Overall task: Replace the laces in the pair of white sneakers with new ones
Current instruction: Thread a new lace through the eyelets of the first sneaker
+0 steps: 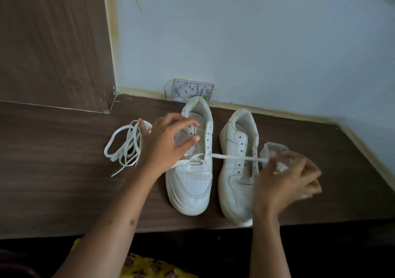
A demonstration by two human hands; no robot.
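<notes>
Two white sneakers stand side by side on the brown wooden table, toes toward me. The left sneaker (192, 177) has a white lace (233, 157) threaded through its lowest eyelets. That lace runs right across the right sneaker (237, 166), which has bare eyelets. My left hand (168, 141) holds the left sneaker's upper at the eyelets, thumb and fingers curled over it. My right hand (286, 179), blurred, pinches the lace's free end, pulled taut to the right. A loose pile of white laces (126, 147) lies left of the left sneaker.
A small clear plastic container (275, 151) sits behind my right hand, beside the right sneaker. A white wall socket plate (192, 90) is on the wall behind the left sneaker. A wooden panel (53, 42) rises at the left. The table's front edge (192, 230) is close to me.
</notes>
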